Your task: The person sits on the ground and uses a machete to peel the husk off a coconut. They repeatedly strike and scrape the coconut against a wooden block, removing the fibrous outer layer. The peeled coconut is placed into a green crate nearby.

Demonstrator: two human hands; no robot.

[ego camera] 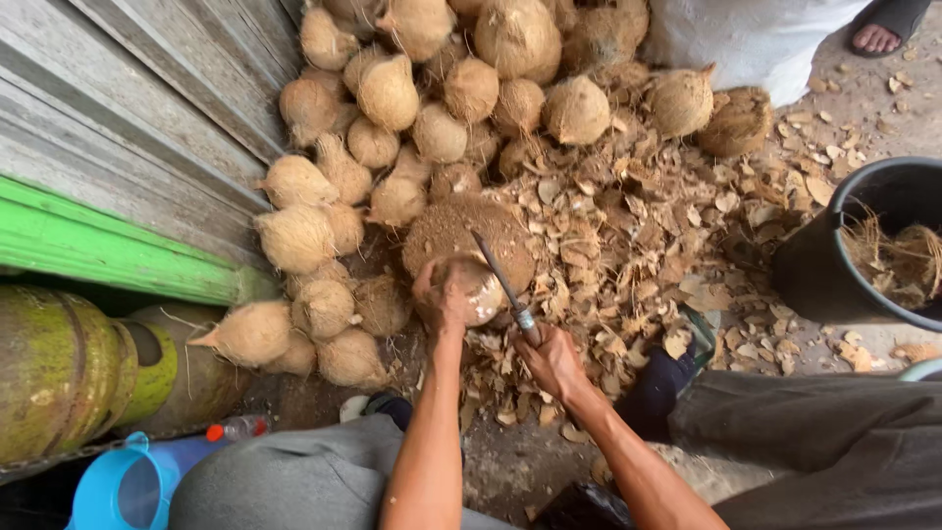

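Observation:
My left hand grips a partly husked coconut that rests on a round, fibre-covered chopping block. My right hand is closed on the handle of a long knife, whose blade slants up and left across the coconut's right side. A big pile of husked brown coconuts lies behind and to the left of the block. Both forearms reach in from the bottom of the view.
Shell chips and husk scraps litter the ground on the right. A black bucket with fibres stands at the right edge. A green gas cylinder and blue jug sit lower left by a wooden wall. Another person's foot shows top right.

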